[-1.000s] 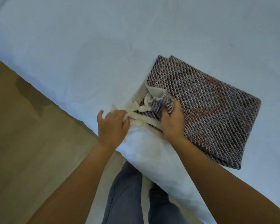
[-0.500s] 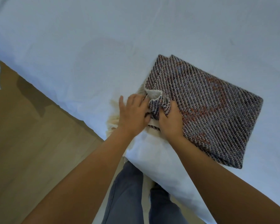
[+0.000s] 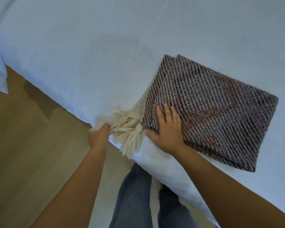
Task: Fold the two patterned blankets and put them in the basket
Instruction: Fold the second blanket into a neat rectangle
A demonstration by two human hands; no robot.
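Woven in grey, white and rust-red, the folded patterned blanket (image 3: 217, 111) lies flat as a thick rectangle on the white bed sheet (image 3: 92, 51), close to the bed's near edge and turned at an angle to it. Its near left corner sits just at the edge of the mattress. From that corner a bunch of cream tassels (image 3: 130, 132) spills out over the side of the bed, with a strip of the blanket's pale underside showing along the left edge just above them.

The right hand (image 3: 166, 130) is spread open, palm down, fingers apart, pressing on the blanket's near left corner; the thumb points toward the tassels and lies beside their knotted ends. The left hand (image 3: 99, 137) is at the bed's edge, closed around the far end of the tassel bunch, its fingers curled out of sight under the strands.

Below the hands, the sheet drapes over the side of the mattress. The person's legs in blue-grey trousers (image 3: 135, 198) stand against the bed on a tan wooden floor (image 3: 31, 145). Only this one blanket is in view, and no basket shows in the frame.
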